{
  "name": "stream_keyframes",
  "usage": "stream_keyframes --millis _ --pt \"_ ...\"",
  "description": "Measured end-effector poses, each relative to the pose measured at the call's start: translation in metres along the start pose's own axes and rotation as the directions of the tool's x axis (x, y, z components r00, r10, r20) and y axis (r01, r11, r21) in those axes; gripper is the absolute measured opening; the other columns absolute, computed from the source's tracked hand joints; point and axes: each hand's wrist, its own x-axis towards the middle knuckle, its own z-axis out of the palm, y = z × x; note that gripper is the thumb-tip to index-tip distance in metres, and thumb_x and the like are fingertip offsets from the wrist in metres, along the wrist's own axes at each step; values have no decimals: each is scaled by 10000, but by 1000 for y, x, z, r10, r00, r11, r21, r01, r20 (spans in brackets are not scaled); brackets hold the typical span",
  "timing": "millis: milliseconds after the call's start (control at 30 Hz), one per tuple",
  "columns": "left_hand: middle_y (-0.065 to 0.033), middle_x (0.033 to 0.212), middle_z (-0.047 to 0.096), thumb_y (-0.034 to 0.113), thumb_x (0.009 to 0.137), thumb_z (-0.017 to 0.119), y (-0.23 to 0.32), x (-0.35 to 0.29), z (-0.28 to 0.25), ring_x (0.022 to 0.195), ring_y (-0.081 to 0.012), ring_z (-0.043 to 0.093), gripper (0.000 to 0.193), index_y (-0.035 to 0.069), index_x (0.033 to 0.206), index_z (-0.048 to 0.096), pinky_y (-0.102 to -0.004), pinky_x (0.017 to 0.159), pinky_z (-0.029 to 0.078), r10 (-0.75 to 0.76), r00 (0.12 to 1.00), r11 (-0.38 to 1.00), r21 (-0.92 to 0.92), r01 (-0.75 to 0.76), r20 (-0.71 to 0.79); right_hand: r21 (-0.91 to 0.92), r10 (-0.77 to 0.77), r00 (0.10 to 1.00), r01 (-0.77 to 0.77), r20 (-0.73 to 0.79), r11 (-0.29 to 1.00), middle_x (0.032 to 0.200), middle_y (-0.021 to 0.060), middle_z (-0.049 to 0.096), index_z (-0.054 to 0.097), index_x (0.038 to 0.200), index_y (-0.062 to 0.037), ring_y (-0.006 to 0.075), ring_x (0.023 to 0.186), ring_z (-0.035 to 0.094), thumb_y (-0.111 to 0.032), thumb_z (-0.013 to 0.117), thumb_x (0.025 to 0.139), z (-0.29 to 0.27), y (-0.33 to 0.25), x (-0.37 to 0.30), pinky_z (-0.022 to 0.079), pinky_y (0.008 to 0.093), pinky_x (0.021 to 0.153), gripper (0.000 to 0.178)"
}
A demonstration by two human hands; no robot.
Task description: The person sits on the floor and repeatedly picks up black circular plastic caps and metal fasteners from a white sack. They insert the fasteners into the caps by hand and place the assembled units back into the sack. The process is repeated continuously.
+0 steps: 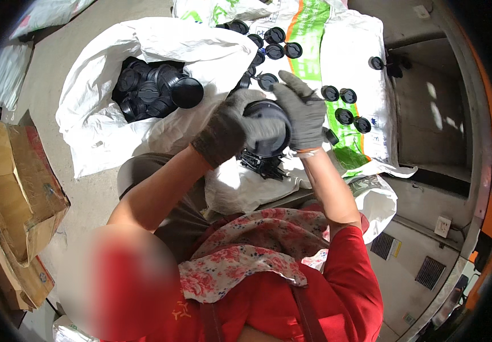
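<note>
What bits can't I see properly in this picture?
All in the head view:
Black round part: middle covered by the blurred left hand.
Small black pieces: partly hidden behind the round part.
White sack: lower contents hidden by black caps on top.

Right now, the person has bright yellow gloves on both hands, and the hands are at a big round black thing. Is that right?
Not quite: the gloves aren't bright yellow. The head view shows they are dark grey. The rest is right: the left hand and the right hand are both gloved, and both are at the big round black thing.
</note>
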Motion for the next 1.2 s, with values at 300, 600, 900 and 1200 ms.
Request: stream_keyframes --millis 300,600,900,1200 --pt "-117 893 529 235 810 649 -25 -3 -58 822 -295 551 348 19 1064 549 -383 666 473 750 659 -157 955 251 -50 -873 -283 956 205 81 442 1056 165 599 542 1165 -66 294 934 602 -133 647 731 -40 92 79 491 361 796 452" --pt "-227 1180 525 311 672 754 5 -2 -33 1056 -377 528 634 32 1191 520 -415 908 436 652 700 537 830 -152 -293 -957 572 811 248 120 -151 1066 168 642 579 1177 -121 251 955 641 -309 450 877 -89 197 47 469 413 833 377" --pt "-185 907 596 251 647 762 -25 13 29 890 -319 579 637 -29 1154 495 -409 799 456 238 920 905 415 -93 -312 -724 -194 704 687 683 -59 747 129 576 559 838 -57 309 665 559 -136 600 792 -110 52 -22 446 415 618 100" --pt "-213 845 635 270 815 593 -60 42 40 797 -269 640 306 -26 894 613 -350 724 515 -225 971 945 -227 237 76 -569 -232 917 385 324 727 1127 168 568 468 1240 8 207 924 579 -209 784 668 -98 22 -45 486 330 791 689"
